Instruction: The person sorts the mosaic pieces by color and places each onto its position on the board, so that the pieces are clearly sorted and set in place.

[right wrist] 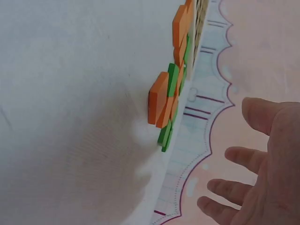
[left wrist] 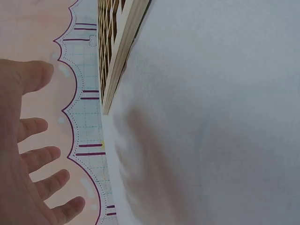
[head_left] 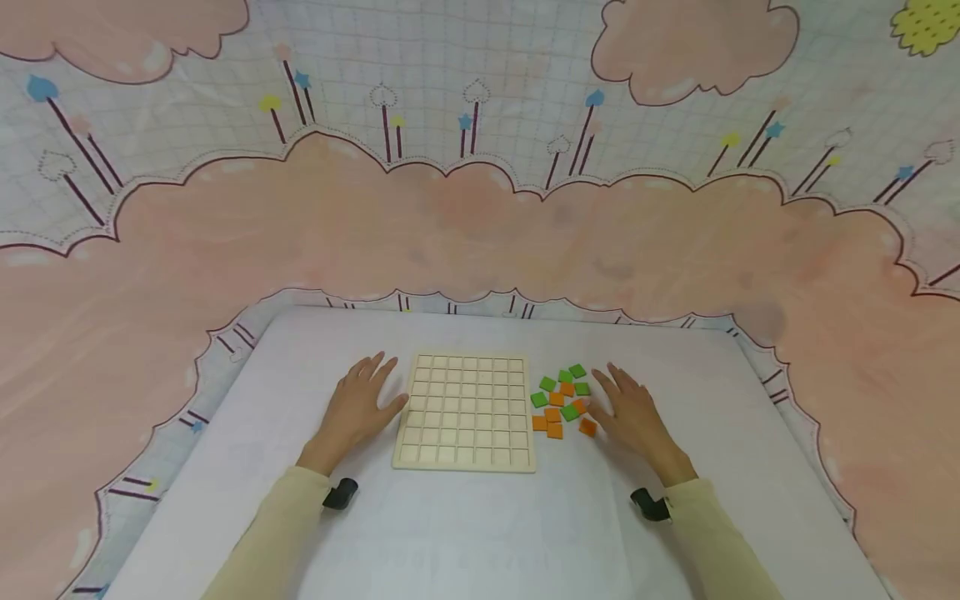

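Note:
A pale wooden board [head_left: 463, 414] with a grid of square recesses lies flat on the table. Beside its left edge is my left hand [head_left: 358, 406], fingers spread and holding nothing; the thumb tip is close to the board's rim. Several small green tiles [head_left: 547, 384] and orange tiles [head_left: 554, 431] lie loosely scattered to the right of the board. My right hand [head_left: 628, 415] is spread just right of those tiles, also holding nothing. In the right wrist view an orange tile [right wrist: 158, 99] stands out nearest, with the fingers apart from it.
The white tabletop [head_left: 465, 533] stretches around the board and in front of both hands. A patterned cloth [head_left: 480, 233] with clouds and stick shapes hangs behind the table and shows along its sides. Black wrist cameras [head_left: 341, 494] are worn at both sleeves.

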Demonstrator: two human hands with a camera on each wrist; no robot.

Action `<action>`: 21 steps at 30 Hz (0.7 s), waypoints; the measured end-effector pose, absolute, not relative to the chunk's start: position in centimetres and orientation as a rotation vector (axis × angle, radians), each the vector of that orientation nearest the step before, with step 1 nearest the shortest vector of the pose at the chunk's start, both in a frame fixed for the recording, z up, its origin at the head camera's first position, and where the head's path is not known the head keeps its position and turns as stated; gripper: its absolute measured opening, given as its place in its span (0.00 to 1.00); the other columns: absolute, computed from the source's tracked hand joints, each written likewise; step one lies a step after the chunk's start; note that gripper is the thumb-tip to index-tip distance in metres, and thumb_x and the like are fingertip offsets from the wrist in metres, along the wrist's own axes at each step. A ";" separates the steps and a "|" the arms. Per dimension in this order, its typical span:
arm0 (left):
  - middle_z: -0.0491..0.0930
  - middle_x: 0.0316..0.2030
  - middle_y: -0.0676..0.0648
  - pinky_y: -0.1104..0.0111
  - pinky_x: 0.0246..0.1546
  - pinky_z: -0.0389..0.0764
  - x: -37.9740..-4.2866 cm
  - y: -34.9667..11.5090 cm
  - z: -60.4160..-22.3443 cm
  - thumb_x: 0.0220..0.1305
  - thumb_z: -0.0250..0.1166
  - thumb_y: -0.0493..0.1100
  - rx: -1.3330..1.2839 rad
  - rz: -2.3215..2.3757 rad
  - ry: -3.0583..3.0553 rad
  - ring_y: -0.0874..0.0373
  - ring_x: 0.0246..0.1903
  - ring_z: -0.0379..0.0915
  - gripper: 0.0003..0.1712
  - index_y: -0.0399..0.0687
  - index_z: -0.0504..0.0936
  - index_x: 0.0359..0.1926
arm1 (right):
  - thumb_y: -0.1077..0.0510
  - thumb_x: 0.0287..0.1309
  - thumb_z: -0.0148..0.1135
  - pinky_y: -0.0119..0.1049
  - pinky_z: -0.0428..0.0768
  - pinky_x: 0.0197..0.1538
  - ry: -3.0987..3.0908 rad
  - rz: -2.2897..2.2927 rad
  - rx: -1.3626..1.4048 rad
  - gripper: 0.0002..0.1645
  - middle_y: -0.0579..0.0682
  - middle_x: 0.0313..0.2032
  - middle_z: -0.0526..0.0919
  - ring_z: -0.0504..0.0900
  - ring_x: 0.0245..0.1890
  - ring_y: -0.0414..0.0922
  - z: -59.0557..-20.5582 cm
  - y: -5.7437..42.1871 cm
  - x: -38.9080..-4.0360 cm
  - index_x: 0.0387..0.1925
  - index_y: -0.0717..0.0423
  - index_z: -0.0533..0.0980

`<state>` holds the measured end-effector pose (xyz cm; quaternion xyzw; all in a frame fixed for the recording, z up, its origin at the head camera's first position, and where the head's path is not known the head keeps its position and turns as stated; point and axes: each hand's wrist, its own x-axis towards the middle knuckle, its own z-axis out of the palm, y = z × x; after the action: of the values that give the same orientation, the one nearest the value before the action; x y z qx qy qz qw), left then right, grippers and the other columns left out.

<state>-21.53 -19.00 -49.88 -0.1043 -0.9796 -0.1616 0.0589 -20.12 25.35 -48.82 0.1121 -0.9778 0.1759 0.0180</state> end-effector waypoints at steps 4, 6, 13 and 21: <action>0.60 0.73 0.37 0.40 0.66 0.61 -21.2 -18.9 -50.0 0.66 0.62 0.55 -0.322 -0.602 -2.936 0.37 0.71 0.54 0.40 0.45 0.62 0.73 | 0.48 0.66 0.59 0.66 0.60 0.67 -3.033 0.656 0.337 0.38 0.66 0.72 0.60 0.60 0.70 0.66 -48.9 25.2 -19.9 0.72 0.59 0.61; 0.60 0.72 0.37 0.41 0.66 0.62 -21.0 -18.8 -50.0 0.66 0.63 0.53 -0.330 -0.658 -2.920 0.37 0.71 0.55 0.39 0.44 0.63 0.73 | 0.49 0.64 0.62 0.65 0.61 0.67 -3.058 0.781 0.308 0.38 0.65 0.72 0.61 0.61 0.70 0.66 -49.0 25.1 -19.8 0.71 0.59 0.62; 0.60 0.73 0.37 0.44 0.68 0.60 -20.6 -18.4 -50.5 0.67 0.64 0.50 -0.297 -0.909 -2.917 0.38 0.72 0.54 0.38 0.44 0.62 0.72 | 0.51 0.59 0.68 0.64 0.62 0.67 -3.089 1.077 0.225 0.39 0.64 0.70 0.66 0.63 0.69 0.64 -49.3 25.0 -19.7 0.69 0.57 0.66; 0.65 0.70 0.36 0.47 0.64 0.68 -20.0 -18.4 -51.1 0.67 0.64 0.45 -0.280 -1.207 -2.842 0.36 0.68 0.63 0.32 0.43 0.67 0.69 | 0.51 0.58 0.69 0.57 0.74 0.60 -3.021 1.145 0.198 0.35 0.62 0.64 0.73 0.74 0.60 0.61 -50.1 25.3 -19.3 0.64 0.58 0.71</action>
<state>-19.96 -18.40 -51.07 -0.0902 -0.9165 -0.3891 0.0205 -19.27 25.31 -50.12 0.0610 -0.9323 0.3532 -0.0476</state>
